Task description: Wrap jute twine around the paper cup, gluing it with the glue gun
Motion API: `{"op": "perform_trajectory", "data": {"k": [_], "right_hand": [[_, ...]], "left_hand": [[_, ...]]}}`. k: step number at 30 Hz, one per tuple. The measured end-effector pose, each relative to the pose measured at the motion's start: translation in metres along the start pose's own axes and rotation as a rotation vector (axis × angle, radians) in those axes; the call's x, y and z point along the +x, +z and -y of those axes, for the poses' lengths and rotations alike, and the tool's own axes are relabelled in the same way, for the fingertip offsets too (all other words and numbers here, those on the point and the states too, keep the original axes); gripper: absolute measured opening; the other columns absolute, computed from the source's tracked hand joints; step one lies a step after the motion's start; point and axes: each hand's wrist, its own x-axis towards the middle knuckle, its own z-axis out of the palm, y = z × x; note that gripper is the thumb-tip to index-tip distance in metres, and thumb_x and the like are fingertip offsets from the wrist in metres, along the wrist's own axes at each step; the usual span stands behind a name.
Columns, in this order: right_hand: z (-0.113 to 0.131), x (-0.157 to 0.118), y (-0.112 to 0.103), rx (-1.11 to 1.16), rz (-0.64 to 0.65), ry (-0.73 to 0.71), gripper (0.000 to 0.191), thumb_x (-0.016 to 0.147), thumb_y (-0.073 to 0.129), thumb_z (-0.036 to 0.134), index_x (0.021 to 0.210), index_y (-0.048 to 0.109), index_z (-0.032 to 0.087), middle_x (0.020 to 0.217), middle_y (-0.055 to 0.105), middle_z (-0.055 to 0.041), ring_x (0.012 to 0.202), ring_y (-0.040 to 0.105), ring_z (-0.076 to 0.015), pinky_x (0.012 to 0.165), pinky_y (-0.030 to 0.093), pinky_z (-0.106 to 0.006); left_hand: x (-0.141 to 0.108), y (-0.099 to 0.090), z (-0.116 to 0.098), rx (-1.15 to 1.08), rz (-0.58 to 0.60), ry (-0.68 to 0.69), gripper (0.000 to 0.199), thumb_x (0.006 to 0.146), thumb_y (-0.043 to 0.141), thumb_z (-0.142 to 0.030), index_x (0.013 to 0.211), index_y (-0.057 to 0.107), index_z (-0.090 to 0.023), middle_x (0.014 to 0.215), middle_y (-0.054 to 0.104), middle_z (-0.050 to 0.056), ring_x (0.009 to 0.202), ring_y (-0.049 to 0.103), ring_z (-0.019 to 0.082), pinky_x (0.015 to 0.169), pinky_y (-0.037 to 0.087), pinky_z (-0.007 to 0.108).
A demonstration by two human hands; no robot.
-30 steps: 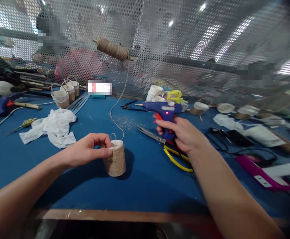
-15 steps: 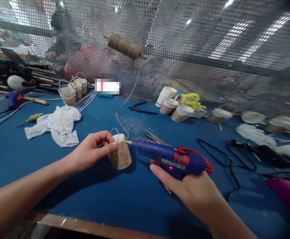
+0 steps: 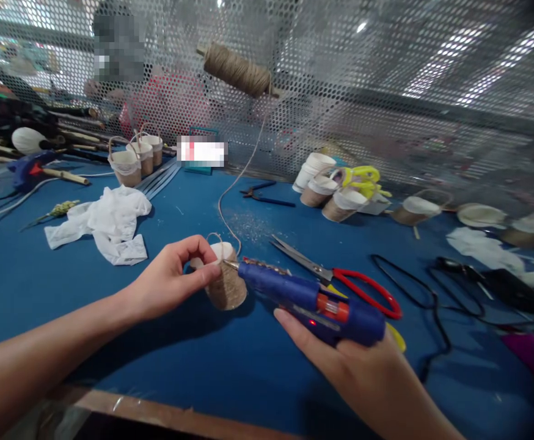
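My left hand (image 3: 179, 275) pinches the rim of a small paper cup (image 3: 226, 287) wrapped in brown burlap, tilted above the blue table. A loop of twine (image 3: 242, 177) stands at its rim, and a strand runs up from the cup to a spool (image 3: 237, 70). In my right hand (image 3: 340, 366) is a blue hot glue gun (image 3: 289, 290) with a red light lit. Its metal nozzle points left and is at the cup's rim, close to my left fingertips. Red and yellow scissors (image 3: 313, 267) lie behind the glue gun, partly hidden by it.
Pliers (image 3: 267, 195) lie farther back. White cloth (image 3: 106, 223) is at left, near handled cups (image 3: 124, 168) and another glue gun (image 3: 29, 171). More cups (image 3: 344, 203) stand right of centre. A black cable (image 3: 413, 293) curls at right; a perforated metal screen (image 3: 331, 79) rises behind.
The glue gun has dipped and tilted, its nozzle moving slightly down against the cup's rim. More of the scissors shows behind it. My left hand still holds the cup.
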Motion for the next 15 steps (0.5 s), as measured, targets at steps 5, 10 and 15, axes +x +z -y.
{"op": "perform_trajectory", "data": {"k": [5,10,15], "right_hand": [[0.015,0.008,-0.01,0.126,0.118,0.091,0.026,0.083,0.045,0.042,0.07,0.061,0.026,0.06,0.065,-0.0023,0.055,0.063,-0.0201,0.052,0.055,-0.03],[0.022,0.011,-0.019,0.271,0.182,0.14,0.019,0.082,0.047,0.038,0.075,0.06,0.026,0.063,0.066,-0.003,0.053,0.062,-0.0193,0.053,0.054,-0.03],[0.017,0.008,-0.018,0.244,0.095,0.152,0.016,0.08,0.053,0.038,0.08,0.064,0.026,0.074,0.068,-0.0075,0.073,0.065,-0.0263,0.065,0.056,-0.038]], "left_hand": [[0.0,0.001,0.0,-0.004,-0.01,0.01,0.016,0.078,0.055,-0.028,0.075,0.047,-0.015,0.07,0.051,-0.002,0.063,0.045,0.009,0.06,0.036,0.024],[0.0,0.001,-0.001,-0.008,-0.013,0.03,0.013,0.078,0.056,-0.026,0.079,0.049,-0.016,0.073,0.051,-0.002,0.066,0.046,0.01,0.061,0.037,0.023],[0.0,0.0,-0.001,0.003,-0.013,0.027,0.016,0.077,0.056,-0.028,0.088,0.052,-0.016,0.078,0.054,0.0,0.071,0.049,0.012,0.067,0.039,0.025]]}}
